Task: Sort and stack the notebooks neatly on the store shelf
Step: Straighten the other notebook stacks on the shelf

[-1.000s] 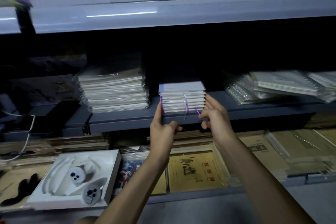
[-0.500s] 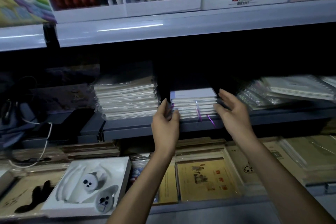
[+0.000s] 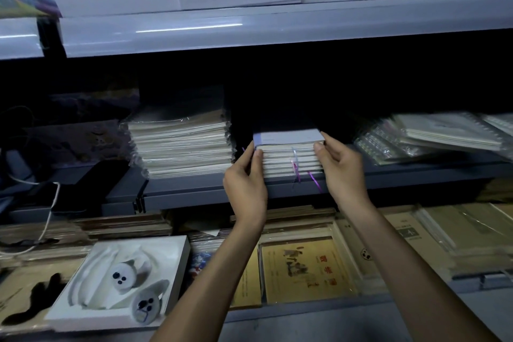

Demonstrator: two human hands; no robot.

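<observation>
Small stack (image 3: 288, 157) of notebooks, pale lavender top cover, cream page edges, purple ribbons (image 3: 296, 168) dangling off the front. Sits at the front lip of the middle shelf (image 3: 194, 191). Left hand (image 3: 245, 183) presses its left end, fingers together; right hand (image 3: 342, 166) grips the right end, thumb in front, fingers curled. Taller wrapped pile (image 3: 180, 144) just left; spiral pads (image 3: 433, 136) well right, blurred. Upper shelf shadows the back.

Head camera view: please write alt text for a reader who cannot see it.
Two bare hands, left hand and right hand, grip the sides of a small notebook stack on a dim store shelf, between a taller wrapped stack and spiral notebooks.
</observation>
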